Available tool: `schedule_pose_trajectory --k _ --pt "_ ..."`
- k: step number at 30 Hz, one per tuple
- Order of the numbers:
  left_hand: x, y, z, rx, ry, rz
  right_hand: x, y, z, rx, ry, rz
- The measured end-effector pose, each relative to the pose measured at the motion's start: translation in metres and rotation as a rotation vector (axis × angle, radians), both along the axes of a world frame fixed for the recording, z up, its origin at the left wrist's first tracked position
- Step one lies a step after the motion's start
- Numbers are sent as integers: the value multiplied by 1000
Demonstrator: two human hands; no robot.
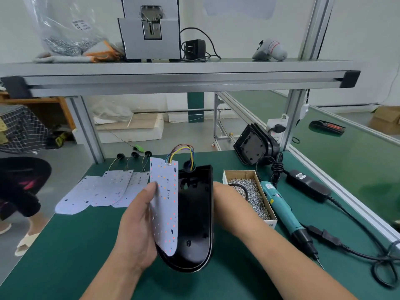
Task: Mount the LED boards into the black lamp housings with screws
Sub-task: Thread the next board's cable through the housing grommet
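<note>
Thin white LED board [164, 204], light, bendy: left hand [136, 226] pinches its edge beside glossy black lamp housing [194, 217]; right hand [227, 200] grip hidden.

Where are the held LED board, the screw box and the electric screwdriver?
held LED board [164, 202]: head view, middle of its white face.
screw box [239, 174]: head view, far inner cardboard wall.
electric screwdriver [281, 207]: head view, teal body.
</note>
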State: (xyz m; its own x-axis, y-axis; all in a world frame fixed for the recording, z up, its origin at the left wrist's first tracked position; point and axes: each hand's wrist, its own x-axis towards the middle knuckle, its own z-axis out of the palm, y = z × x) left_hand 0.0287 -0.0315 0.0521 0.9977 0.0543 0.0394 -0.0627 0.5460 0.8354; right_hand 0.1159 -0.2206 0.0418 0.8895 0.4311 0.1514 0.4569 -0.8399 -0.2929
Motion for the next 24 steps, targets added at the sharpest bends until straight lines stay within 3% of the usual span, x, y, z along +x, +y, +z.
schedule_pose_trajectory --k 4,11,15,19,21,22,24 --pt "-1 -2 -1 21 42 -2 8 -1 -7 -201 -170 9" --pt "2 4 -2 103 44 20 0 1 -5 -209 -239 36" --pt "5 8 -5 193 -10 -5 3 -12 3 104 -95 32" --pt "5 8 -5 415 -33 31 -4 -26 19 900 0 -24" --pt "4 6 -5 548 -50 66 -10 -29 30 1158 94 -57" --pt "3 5 -6 632 -57 91 -14 -30 33 1161 98 -40" --pt "2 0 -6 776 -60 149 -20 -30 35 936 -25 -27"
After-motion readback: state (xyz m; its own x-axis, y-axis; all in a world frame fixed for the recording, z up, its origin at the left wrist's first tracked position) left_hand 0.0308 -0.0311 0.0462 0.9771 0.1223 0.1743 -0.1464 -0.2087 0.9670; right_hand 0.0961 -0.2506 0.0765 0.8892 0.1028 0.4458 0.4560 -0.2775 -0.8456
